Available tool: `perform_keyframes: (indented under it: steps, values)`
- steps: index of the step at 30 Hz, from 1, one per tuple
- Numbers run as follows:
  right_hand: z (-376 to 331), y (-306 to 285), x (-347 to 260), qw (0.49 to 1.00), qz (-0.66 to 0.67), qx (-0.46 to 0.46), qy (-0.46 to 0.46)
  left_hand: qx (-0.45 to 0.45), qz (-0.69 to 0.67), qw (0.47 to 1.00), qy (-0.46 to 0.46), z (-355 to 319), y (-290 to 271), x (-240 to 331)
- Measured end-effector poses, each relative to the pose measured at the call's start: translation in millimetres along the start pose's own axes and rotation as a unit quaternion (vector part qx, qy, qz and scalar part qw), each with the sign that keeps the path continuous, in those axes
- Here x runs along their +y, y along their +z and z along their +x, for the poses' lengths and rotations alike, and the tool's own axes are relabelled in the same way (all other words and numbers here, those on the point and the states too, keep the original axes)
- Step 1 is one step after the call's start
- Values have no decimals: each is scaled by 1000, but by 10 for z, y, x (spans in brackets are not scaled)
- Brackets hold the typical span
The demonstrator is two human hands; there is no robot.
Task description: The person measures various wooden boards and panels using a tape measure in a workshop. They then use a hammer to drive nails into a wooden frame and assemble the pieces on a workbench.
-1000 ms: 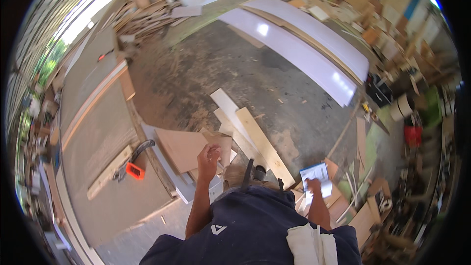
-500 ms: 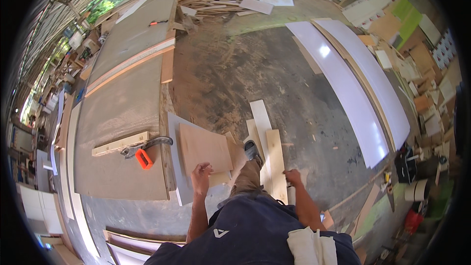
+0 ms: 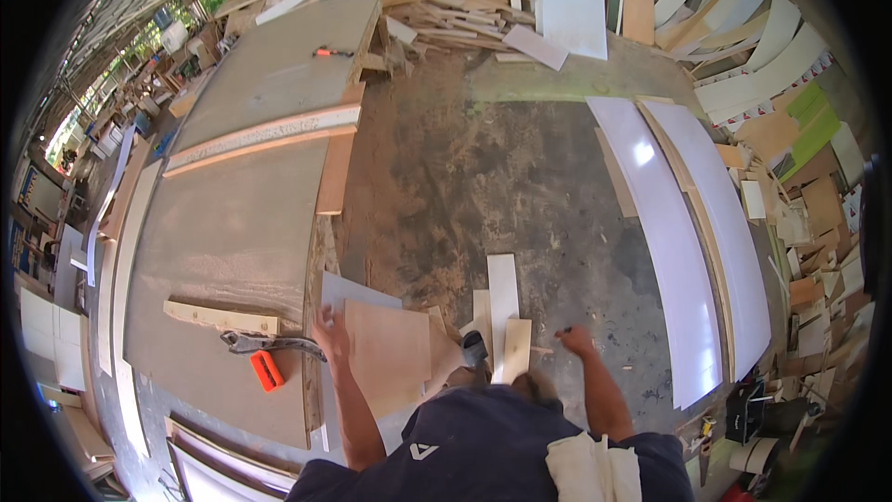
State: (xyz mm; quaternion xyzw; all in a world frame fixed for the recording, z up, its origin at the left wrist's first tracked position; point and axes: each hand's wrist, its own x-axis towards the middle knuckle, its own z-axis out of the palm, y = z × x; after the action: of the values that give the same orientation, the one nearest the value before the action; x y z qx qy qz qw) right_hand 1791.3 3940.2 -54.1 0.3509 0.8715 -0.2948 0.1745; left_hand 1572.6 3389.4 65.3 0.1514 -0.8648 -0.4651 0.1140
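Head view, looking down over a dark blue shirt into a woodworking yard. Left hand (image 3: 330, 333) is stretched forward with fingers spread apart, palm down, at the near edge of the large grey-brown sheet table (image 3: 232, 223), right where a pale tan square plywood panel (image 3: 388, 353) lies; the fingers look to be touching or just above the panel's left edge, cannot tell which. The panel rests on a thin grey board (image 3: 351, 290) that juts off the table's right side over the stained concrete floor (image 3: 483, 186). Just left of that hand on the table: a bar clamp with a bright orange handle (image 3: 267, 370), and beside it a short pale wooden batten (image 3: 221, 318) lying flat. Right hand (image 3: 576, 341) hangs over the floor, well apart from the panel, fingers curled loosely together; something small and dark may be pinched in it, too small to tell. Between the hands, narrow pale wood offcut strips (image 3: 503, 302) lie on the floor, one dark shoe (image 3: 474, 350) among them. Across the table farther off, a long pale timber plank (image 3: 265, 135) lies crosswise. To the right, two long glossy white laminate sheets (image 3: 688, 232) lie side by side on the floor. Stacked scrap boards (image 3: 465, 0) pile at the far end.
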Motion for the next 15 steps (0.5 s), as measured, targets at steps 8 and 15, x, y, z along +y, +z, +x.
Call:
perform_keyframes:
  steps: [8, 15]
  values:
    - [287, -764, -1188, 958, 190, 91, -194, -296, -335, 894, 31, 64, 1385, 955]
    - [493, -1412, -3003, 910, 216, -23, -353, -510, -266, 817, -44, -104, 2507, 2226]
